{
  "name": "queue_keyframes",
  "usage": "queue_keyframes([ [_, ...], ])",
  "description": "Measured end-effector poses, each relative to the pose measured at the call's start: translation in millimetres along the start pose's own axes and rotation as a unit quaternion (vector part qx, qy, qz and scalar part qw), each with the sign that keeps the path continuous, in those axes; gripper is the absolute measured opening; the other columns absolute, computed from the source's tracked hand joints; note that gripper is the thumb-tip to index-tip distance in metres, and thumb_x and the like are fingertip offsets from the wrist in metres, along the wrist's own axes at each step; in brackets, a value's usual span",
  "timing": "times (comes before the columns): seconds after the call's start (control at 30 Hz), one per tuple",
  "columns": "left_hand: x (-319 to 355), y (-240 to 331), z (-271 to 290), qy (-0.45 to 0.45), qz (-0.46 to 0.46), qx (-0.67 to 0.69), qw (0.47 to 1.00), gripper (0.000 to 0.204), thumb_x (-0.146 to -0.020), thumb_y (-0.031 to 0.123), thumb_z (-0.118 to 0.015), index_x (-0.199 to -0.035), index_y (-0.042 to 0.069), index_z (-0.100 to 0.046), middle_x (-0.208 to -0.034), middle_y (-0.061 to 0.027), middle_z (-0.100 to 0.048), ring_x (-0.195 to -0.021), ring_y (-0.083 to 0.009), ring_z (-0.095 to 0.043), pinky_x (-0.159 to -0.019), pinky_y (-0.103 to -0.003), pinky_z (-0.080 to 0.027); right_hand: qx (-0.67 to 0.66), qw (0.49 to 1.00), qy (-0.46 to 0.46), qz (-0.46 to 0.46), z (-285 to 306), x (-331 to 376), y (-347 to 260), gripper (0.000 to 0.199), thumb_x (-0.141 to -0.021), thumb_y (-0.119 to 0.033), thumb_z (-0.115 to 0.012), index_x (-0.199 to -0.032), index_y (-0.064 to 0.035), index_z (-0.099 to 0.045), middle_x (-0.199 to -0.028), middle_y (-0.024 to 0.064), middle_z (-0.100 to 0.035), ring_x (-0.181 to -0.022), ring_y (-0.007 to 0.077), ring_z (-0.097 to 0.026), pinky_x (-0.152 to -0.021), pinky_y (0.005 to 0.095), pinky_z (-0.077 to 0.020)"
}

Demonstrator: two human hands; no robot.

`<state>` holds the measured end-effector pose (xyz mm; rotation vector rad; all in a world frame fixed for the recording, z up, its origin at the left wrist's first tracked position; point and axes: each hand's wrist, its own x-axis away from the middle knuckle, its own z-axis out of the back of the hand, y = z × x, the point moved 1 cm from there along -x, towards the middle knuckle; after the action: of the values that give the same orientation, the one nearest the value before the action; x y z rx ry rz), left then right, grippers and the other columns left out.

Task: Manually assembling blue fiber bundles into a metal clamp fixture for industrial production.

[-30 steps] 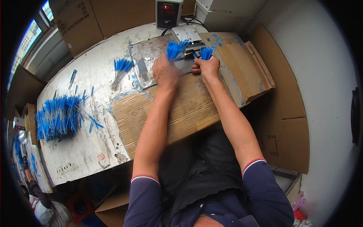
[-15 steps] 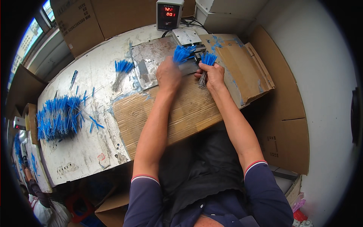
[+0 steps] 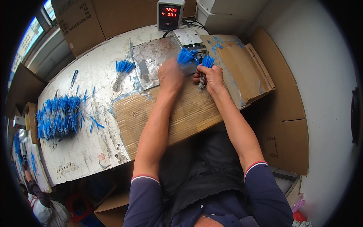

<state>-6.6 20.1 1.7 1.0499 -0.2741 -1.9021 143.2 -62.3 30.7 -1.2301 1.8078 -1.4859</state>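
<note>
My left hand (image 3: pixel 171 76), smeared by motion, is closed round a fanned bunch of thin wires with blue tips (image 3: pixel 185 56). My right hand (image 3: pixel 212 78) grips a smaller upright bunch of blue-tipped wires (image 3: pixel 207 61); their bare silvery ends hang below the fingers. One blue tip (image 3: pixel 196 61) stands out between the two bunches. Both hands are close together in front of a small metal device (image 3: pixel 187 38), which the bunches partly cover. A metal plate (image 3: pixel 151 49) lies beyond and left of my left hand.
A separate bunch (image 3: pixel 123 66) and a large heap of blue-tipped wires (image 3: pixel 58 117) lie on the worn white table (image 3: pixel 90 155). A pen (image 3: pixel 74 79) lies behind the heap. A counter with red digits (image 3: pixel 169 16) stands at the back. Cardboard (image 3: pixel 242 68) covers the right side. Another person's arm (image 3: pixel 28 176) shows far left.
My left hand has shifted slightly right with its bunch, nearer my right hand. The bunch in my right hand has moved a little left and down. The counter's display differs.
</note>
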Motion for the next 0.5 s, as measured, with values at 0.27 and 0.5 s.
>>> queue_keyframes([
  [0.27,-3,3,0,-0.001,0.122,0.171,0.978,0.016,-0.091,0.017,-0.066,-0.104,0.008,-0.066,-0.084,-0.0171,-0.072,-0.078,-0.0359,-0.07,-0.071,-0.047,-0.052,0.042,0.997,-0.063,-0.017,-16,6,1,0.011,-0.084,-0.004,-0.071,-0.091,0.0011,-0.065,-0.077,0.0099,-0.068,-0.06,0.0194,-0.069,-0.052,0.0339,-0.0611],
  [0.5,-2,15,3,-0.003,0.125,0.317,0.94,0.015,-0.092,0.007,-0.067,-0.107,0.008,-0.07,-0.083,-0.0076,-0.074,-0.077,-0.0179,-0.071,-0.072,-0.034,-0.055,0.056,0.996,-0.073,-0.007,-22,15,-3,0.013,-0.081,-0.001,-0.073,-0.091,-0.0005,-0.064,-0.078,0.0094,-0.068,-0.06,0.0183,-0.068,-0.052,0.0322,-0.0598],
])
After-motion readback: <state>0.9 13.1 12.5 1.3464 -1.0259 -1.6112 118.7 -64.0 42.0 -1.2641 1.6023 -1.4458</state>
